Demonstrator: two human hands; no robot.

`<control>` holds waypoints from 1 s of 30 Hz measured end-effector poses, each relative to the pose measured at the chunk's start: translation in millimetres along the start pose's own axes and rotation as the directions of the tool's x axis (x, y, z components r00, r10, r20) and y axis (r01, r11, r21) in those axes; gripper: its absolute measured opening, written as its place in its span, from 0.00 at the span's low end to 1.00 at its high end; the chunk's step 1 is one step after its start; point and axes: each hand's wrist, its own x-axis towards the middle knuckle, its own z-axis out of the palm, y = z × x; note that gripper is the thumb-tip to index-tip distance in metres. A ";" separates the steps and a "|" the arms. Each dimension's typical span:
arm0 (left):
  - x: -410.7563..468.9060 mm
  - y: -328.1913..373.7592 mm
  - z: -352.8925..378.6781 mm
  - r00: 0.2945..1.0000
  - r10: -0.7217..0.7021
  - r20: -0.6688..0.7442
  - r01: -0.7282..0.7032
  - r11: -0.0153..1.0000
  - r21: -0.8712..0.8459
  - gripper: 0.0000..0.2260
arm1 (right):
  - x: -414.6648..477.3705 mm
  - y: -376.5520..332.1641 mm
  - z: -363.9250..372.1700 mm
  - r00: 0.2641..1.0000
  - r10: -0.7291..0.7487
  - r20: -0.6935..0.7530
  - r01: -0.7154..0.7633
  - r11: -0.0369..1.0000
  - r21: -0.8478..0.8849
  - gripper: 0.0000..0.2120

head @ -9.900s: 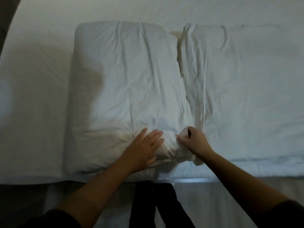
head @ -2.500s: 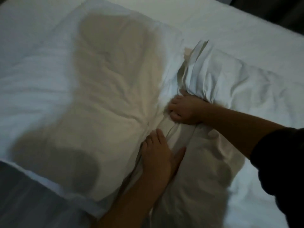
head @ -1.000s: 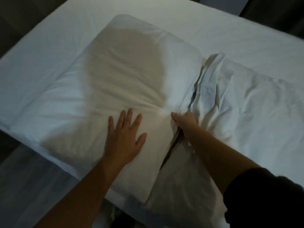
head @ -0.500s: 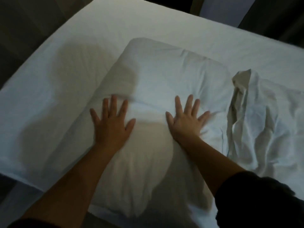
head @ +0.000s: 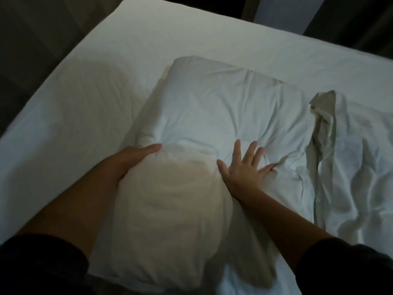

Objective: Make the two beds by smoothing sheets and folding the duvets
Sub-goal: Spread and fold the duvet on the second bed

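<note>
A thick white folded duvet (head: 223,107) lies on the bed's white sheet (head: 85,107), its near end bulging up between my arms. My left hand (head: 136,156) lies flat against the bundle's left side, fingers straight and pointing right. My right hand (head: 244,165) is spread flat on top of it, fingers fanned, pressing the cloth down. A crumpled white sheet or cover (head: 348,167) lies beside the bundle on the right.
The bed's far-left corner (head: 131,3) meets dark floor or wall on the left. A dark gap and a pale panel (head: 276,11) stand beyond the far edge. Smooth sheet stretches left of the bundle.
My left hand has slid from the top of the bundle to its left side. My right hand stays pressed on top. The near end of the bundle has bulged up.
</note>
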 end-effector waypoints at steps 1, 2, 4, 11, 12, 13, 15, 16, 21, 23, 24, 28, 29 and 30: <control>-6.2 3.6 0.1 1.000 0.024 0.005 -0.024 1.000 -0.021 0.20 | -1.1 0.8 -4.7 1.000 0.001 0.011 -0.001 0.999 0.033 0.38; -11.0 6.9 -1.3 0.998 0.059 0.009 -0.059 0.998 -0.028 0.20 | -3.7 1.3 -11.2 1.000 -0.004 0.024 0.002 0.996 0.084 0.37; -28.7 20.7 -4.0 0.992 0.123 0.019 -0.122 0.992 -0.035 0.27 | -11.2 0.2 -28.9 0.998 -0.031 0.047 0.020 0.976 0.219 0.35; -137.0 118.9 33.6 0.930 0.355 0.098 -0.360 0.933 0.033 0.15 | -29.5 5.2 -116.2 0.994 -0.011 0.107 -0.070 0.686 0.724 0.29; -155.4 132.8 45.7 0.914 0.385 0.129 -0.394 0.917 0.053 0.14 | -32.6 9.8 -135.5 0.990 -0.037 0.139 -0.093 0.569 0.817 0.31; -175.9 147.2 60.2 0.896 0.412 0.164 -0.428 0.901 0.078 0.14 | -34.0 18.1 -154.9 0.984 -0.065 0.168 -0.126 0.420 0.899 0.38; -216.9 175.9 96.7 0.848 0.474 0.235 -0.511 0.850 0.130 0.13 | -37.2 48.9 -188.7 0.970 -0.107 0.219 -0.198 0.178 0.964 0.53; -239.5 190.7 118.5 0.823 0.505 0.262 -0.552 0.820 0.153 0.10 | -39.6 71.3 -205.3 0.969 -0.117 0.219 -0.209 0.096 0.973 0.55; -348.6 260.6 259.8 0.703 0.600 0.382 -0.694 0.697 0.182 0.27 | -67.3 223.8 -297.1 0.961 -0.174 0.213 -0.244 -0.177 0.954 0.31; -378.5 276.1 336.1 0.653 0.614 0.443 -0.729 0.669 0.148 0.20 | -72.7 303.0 -324.4 0.962 -0.198 0.190 -0.243 -0.293 0.925 0.32; -386.6 279.0 376.9 0.637 0.607 0.474 -0.740 0.655 0.155 0.16 | -75.1 344.3 -334.8 0.964 -0.187 0.191 -0.246 -0.336 0.909 0.32; -381.5 250.7 534.6 0.595 0.507 0.624 -0.707 0.700 0.106 0.16 | -75.8 497.6 -321.9 0.932 -0.147 0.331 -0.362 -0.377 0.852 0.38; -373.7 233.9 563.9 0.598 0.513 0.616 -0.706 0.700 0.102 0.13 | -74.1 527.3 -307.0 0.917 -0.155 0.368 -0.400 -0.374 0.837 0.40; -362.9 216.4 588.6 0.598 0.529 0.602 -0.720 0.684 0.114 0.06 | -71.8 552.1 -290.5 0.899 -0.163 0.408 -0.439 -0.350 0.827 0.41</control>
